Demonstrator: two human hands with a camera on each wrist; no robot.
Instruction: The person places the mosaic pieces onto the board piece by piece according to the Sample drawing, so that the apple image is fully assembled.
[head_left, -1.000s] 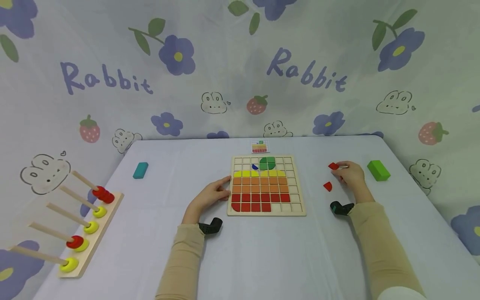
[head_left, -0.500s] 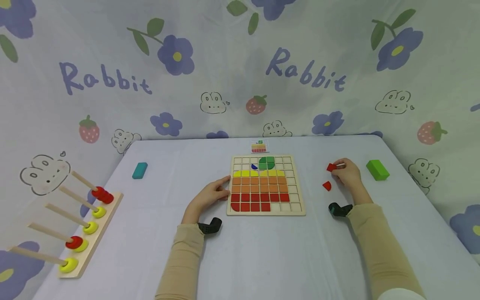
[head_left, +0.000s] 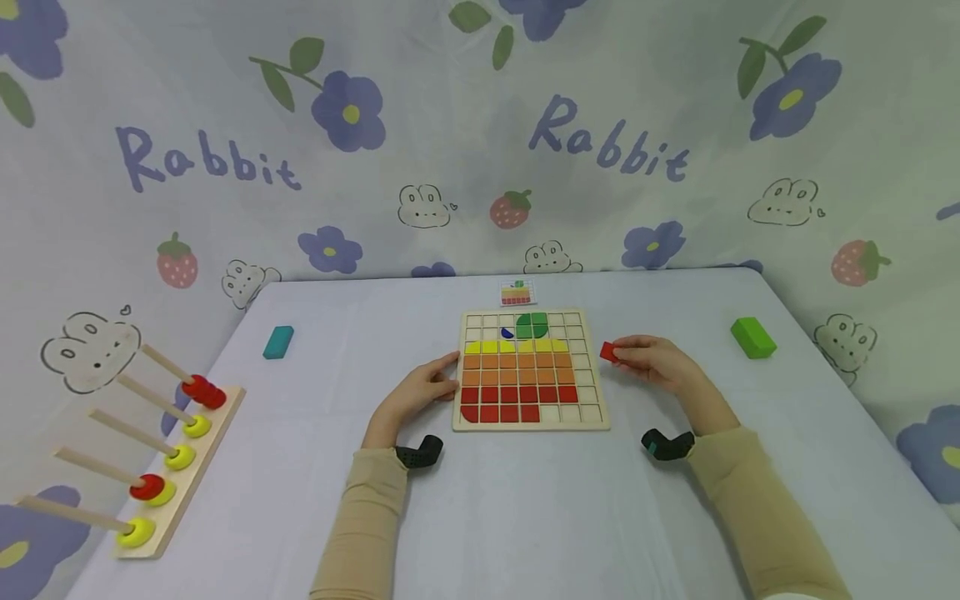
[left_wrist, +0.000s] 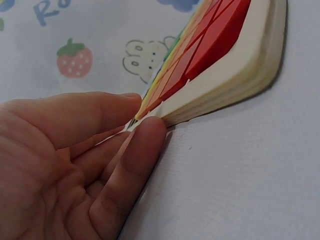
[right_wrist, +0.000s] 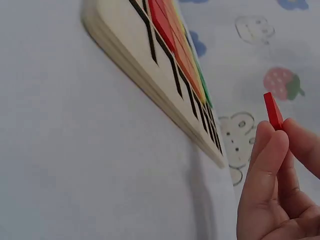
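A wooden grid board (head_left: 592, 414) lies mid-table, with rows of red, orange and yellow pieces, a green leaf shape and a small blue piece. My left hand (head_left: 416, 392) rests at its left edge, fingertips and thumb (left_wrist: 146, 142) touching the side. Just off the board's right edge, my right hand (head_left: 660, 364) pinches a red square piece (head_left: 609, 352) between thumb and fingers. In the right wrist view this red piece (right_wrist: 272, 111) points up, seen edge-on. The loose rounded red piece seen earlier does not show now; my right hand covers that spot.
A small picture card (head_left: 517, 292) lies behind the board. A teal block (head_left: 278, 342) is at the back left, a green block (head_left: 753, 337) at the right. A wooden peg stand (head_left: 202, 467) with red and yellow rings stands along the left table edge.
My right hand has carried the red square piece leftward from the right side of the table to near the board's right edge. My left hand stays at the board's left edge.
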